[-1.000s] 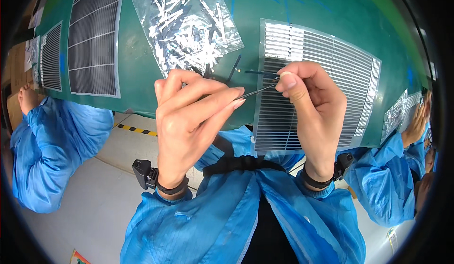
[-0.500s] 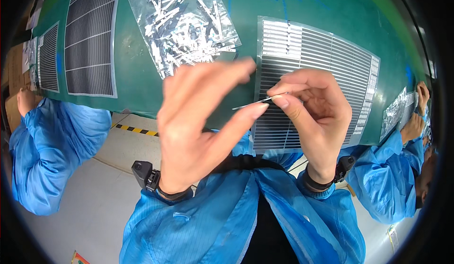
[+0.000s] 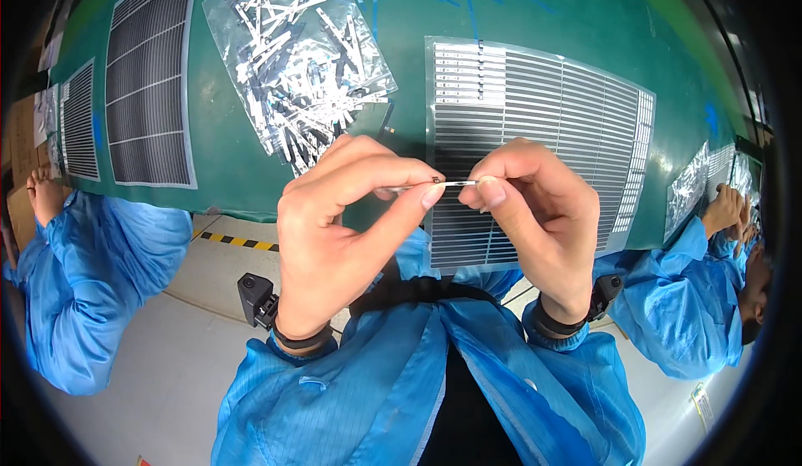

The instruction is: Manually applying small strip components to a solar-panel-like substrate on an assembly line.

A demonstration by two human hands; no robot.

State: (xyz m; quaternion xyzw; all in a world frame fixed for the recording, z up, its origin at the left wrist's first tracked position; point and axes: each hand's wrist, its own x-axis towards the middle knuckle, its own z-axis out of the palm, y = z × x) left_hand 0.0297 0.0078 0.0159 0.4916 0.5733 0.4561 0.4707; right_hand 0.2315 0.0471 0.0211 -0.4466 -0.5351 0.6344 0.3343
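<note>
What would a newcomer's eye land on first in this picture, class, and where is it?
At the centre, the left hand and right hand pinch a thin silvery strip between their fingertips, above the green table. Behind it lies a grey striped sheet, and at upper left a clear bag of silvery strips.

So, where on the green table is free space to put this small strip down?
Bare green table lies above the striped sheet, and in a narrow band between that sheet and the clear bag of strips. Near the dark grid sheet and bag it is crowded.
</note>
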